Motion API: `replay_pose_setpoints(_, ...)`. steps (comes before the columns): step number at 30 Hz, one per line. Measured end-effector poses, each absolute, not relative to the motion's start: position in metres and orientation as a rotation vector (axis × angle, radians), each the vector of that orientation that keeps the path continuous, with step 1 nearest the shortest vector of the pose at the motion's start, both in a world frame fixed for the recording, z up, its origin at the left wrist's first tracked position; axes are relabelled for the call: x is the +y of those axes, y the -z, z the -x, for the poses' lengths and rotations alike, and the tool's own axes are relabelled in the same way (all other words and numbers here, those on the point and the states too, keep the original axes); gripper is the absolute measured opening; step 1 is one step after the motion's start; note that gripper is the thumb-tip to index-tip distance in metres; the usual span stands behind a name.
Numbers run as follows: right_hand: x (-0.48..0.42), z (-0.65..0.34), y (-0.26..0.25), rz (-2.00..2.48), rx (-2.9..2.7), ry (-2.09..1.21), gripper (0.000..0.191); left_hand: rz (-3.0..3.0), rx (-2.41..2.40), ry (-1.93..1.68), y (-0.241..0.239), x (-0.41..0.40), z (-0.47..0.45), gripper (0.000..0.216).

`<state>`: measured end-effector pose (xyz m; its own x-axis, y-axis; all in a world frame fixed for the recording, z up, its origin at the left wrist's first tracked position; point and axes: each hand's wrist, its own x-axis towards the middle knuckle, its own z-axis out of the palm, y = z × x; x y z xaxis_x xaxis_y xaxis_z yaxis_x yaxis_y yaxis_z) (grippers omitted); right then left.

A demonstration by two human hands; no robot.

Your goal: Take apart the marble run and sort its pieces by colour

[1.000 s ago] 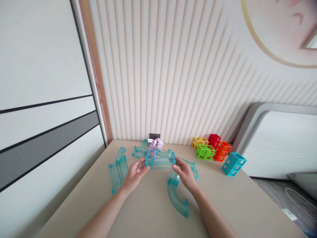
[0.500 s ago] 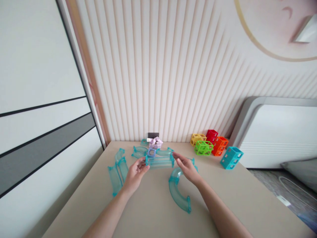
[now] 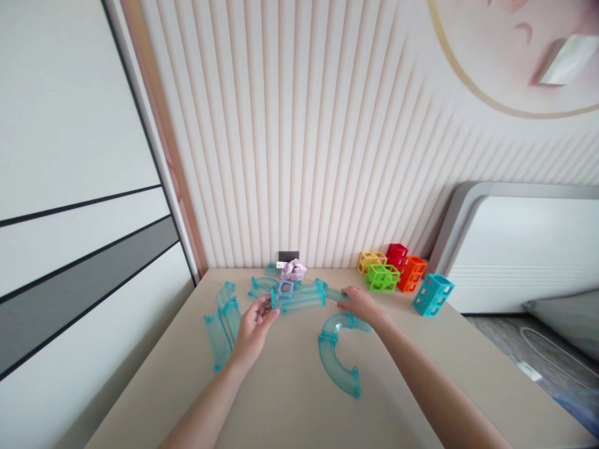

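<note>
Teal translucent plastic straight channel piece (image 3: 298,300): grasped at its left end by my left hand (image 3: 256,322), fingers and thumb around it, far end unsupported by my right. Sits mid-table in view, in front of a periwinkle square plastic frame (image 3: 285,288). Right hand (image 3: 359,304) touches a second teal translucent straight piece (image 3: 335,294) just beyond; can't tell if it's gripped. Nearer me: teal curved tube section (image 3: 337,366). Behind the frame: lavender faceted cluster (image 3: 293,270). Right: green openwork block (image 3: 382,279), orange openwork block (image 3: 412,273). All on beige tabletop (image 3: 281,393).
</note>
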<state>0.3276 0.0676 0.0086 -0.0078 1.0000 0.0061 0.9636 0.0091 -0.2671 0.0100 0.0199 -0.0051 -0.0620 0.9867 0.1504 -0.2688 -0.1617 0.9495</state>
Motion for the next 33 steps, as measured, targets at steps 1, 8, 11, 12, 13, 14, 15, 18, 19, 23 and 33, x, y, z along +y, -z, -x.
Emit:
replay_pose_setpoints(1, 0.068, -0.327, -0.009, 2.085, -2.106, -0.275, 0.029, -1.096, 0.950, -1.476, 0.005, 0.020, -0.010, 0.059)
replay_pose_setpoints(8, 0.067, -0.332, -0.011, 2.072, -2.237, -0.213, 0.025, -1.094, 0.966, -1.477, 0.005, 0.019, -0.011, 0.059)
replay_pose_setpoints(11, 0.065, -0.335, -0.012, 2.053, -2.269, -0.152, 0.026, -1.109, 0.943, -1.468, 0.004, 0.018, -0.011, 0.058)
replay_pose_setpoints(12, 0.064, -0.336, -0.013, 2.041, -2.282, -0.128, 0.026, -1.110, 0.941, -1.466, 0.003, 0.018, -0.010, 0.057)
replay_pose_setpoints(13, 0.063, -0.336, -0.014, 2.025, -2.294, -0.105, 0.027, -1.109, 0.942, -1.465, 0.003, 0.018, -0.010, 0.058)
replay_pose_setpoints(14, 0.063, -0.337, -0.015, 2.009, -2.305, -0.082, 0.028, -1.105, 0.945, -1.464, 0.002, 0.018, -0.010, 0.058)
replay_pose_setpoints(15, 0.062, -0.338, -0.016, 1.990, -2.315, -0.062, 0.029, -1.098, 0.951, -1.466, 0.002, 0.018, -0.010, 0.059)
replay_pose_setpoints(18, 0.059, -0.341, -0.018, 1.925, -2.346, -0.021, 0.032, -1.085, 0.955, -1.470, 0.002, 0.018, -0.010, 0.059)
replay_pose_setpoints(19, 0.058, -0.342, -0.018, 1.901, -2.358, -0.017, 0.034, -1.085, 0.952, -1.470, 0.002, 0.018, -0.010, 0.059)
replay_pose_setpoints(23, 0.054, -0.348, -0.020, 1.809, -2.399, -0.050, 0.037, -1.098, 0.933, -1.471, 0.003, 0.018, -0.010, 0.057)
replay_pose_setpoints(33, 0.046, -0.347, -0.029, 1.648, -2.389, -0.312, 0.037, -1.074, 0.960, -1.479, 0.000, 0.017, -0.011, 0.060)
